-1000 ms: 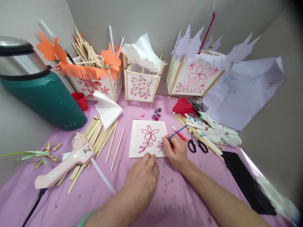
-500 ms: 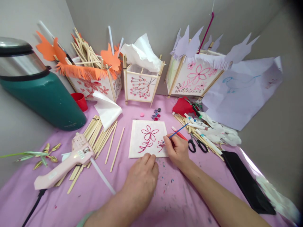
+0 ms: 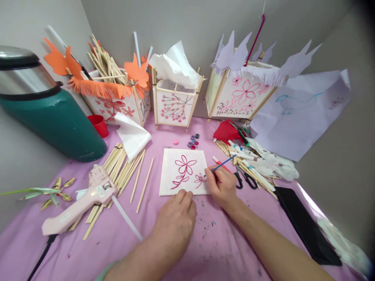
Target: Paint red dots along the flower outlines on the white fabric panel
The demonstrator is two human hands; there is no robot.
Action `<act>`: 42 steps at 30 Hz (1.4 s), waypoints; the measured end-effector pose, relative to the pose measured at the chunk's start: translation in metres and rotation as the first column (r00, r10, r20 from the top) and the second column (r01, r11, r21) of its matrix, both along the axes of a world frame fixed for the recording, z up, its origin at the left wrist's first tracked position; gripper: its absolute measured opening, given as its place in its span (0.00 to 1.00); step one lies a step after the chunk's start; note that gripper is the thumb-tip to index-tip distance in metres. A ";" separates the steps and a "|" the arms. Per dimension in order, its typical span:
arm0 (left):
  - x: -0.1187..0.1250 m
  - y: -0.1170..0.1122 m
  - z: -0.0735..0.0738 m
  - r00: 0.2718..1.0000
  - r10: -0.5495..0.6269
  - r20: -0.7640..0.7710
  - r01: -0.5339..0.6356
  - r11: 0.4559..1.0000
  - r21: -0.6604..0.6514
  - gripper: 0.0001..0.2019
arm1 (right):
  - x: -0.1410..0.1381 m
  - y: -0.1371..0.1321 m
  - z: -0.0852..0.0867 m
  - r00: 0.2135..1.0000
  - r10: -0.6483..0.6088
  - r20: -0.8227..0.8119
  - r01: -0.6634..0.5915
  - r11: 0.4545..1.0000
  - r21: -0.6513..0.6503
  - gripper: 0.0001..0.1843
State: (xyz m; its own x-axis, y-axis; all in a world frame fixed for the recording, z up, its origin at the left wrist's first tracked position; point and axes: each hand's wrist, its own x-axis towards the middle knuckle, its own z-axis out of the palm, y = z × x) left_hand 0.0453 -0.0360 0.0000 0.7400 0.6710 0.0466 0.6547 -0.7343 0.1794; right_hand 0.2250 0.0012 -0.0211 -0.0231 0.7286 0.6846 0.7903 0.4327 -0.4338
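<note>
A white square panel [image 3: 169, 166] lies flat on the cloth, bearing a large outlined pink-red flower and a small one. My right hand [image 3: 223, 186] is closed in a writing grip on a thin blue-handled paintbrush [image 3: 222, 164]. Its tip is just right of the small flower; whether it touches the surface is unclear. My left hand [image 3: 178, 214] rests its fingertips on the panel's lower edge, fingers close together and lying down; its thumb is hidden. Just beyond my right hand are a red marker [image 3: 218, 161] and black-handled scissors [image 3: 250, 179], partly covered by the hand.
Left stand a glue gun [image 3: 84, 199], wooden sticks [image 3: 125, 175] and a teal bottle [image 3: 55, 125]. Three decorated stick-framed boxes line the back, including the middle box [image 3: 175, 107]. Small round pieces [image 3: 193, 141] lie behind the panel. A black flat object [image 3: 306, 226] is at right.
My right hand and the paintbrush have shifted slightly right, uncovering more of the small flower. My left hand and the panel have stayed put.
</note>
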 end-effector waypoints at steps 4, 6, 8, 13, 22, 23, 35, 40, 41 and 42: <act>0.001 0.000 -0.001 1.000 0.002 -0.002 -0.002 1.000 0.005 0.12 | -0.002 0.000 -0.001 1.000 0.010 -0.001 -0.010 1.000 -0.006 0.07; 0.001 0.000 0.000 1.000 -0.003 -0.004 0.003 1.000 0.005 0.11 | -0.002 0.000 -0.001 1.000 0.021 -0.006 -0.021 1.000 -0.018 0.08; 0.001 0.000 0.000 1.000 -0.002 0.001 0.002 1.000 0.006 0.11 | -0.004 0.000 -0.001 0.999 0.032 -0.016 -0.032 0.999 -0.028 0.08; 0.001 -0.001 0.000 1.000 0.001 0.014 -0.001 1.000 0.014 0.12 | -0.007 0.000 0.000 0.998 0.049 -0.038 -0.050 0.999 -0.016 0.09; 0.001 -0.001 0.000 1.000 -0.002 0.001 0.002 1.000 0.027 0.11 | -0.011 0.001 0.000 0.996 0.073 -0.055 -0.075 0.996 -0.042 0.08; 0.001 -0.001 0.001 1.000 -0.003 -0.001 0.003 1.000 0.027 0.11 | -0.011 0.001 0.000 0.996 0.074 -0.056 -0.077 0.996 -0.042 0.08; 0.000 0.000 0.000 1.000 -0.016 0.005 0.016 0.999 0.028 0.11 | -0.011 -0.001 0.001 0.994 0.086 -0.062 -0.089 0.995 -0.047 0.08; 0.000 -0.001 -0.002 1.000 -0.011 0.012 0.011 0.999 0.030 0.12 | -0.010 -0.002 0.002 0.994 0.089 -0.065 -0.092 0.994 -0.054 0.08; 0.000 -0.001 -0.002 1.000 -0.009 0.007 0.009 1.000 0.025 0.12 | -0.009 -0.002 0.002 0.994 0.091 -0.066 -0.095 0.994 -0.053 0.09; 0.000 -0.001 -0.001 1.000 -0.008 0.001 0.008 1.000 0.017 0.12 | -0.009 -0.002 0.002 0.993 0.094 -0.067 -0.098 0.994 -0.052 0.09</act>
State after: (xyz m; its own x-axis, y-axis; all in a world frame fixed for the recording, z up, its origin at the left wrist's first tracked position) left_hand 0.0453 -0.0368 -0.0013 0.7456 0.6639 0.0584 0.6482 -0.7428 0.1676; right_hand 0.2160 -0.0005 -0.0194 -0.0516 0.7620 0.6455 0.7158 0.4789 -0.5082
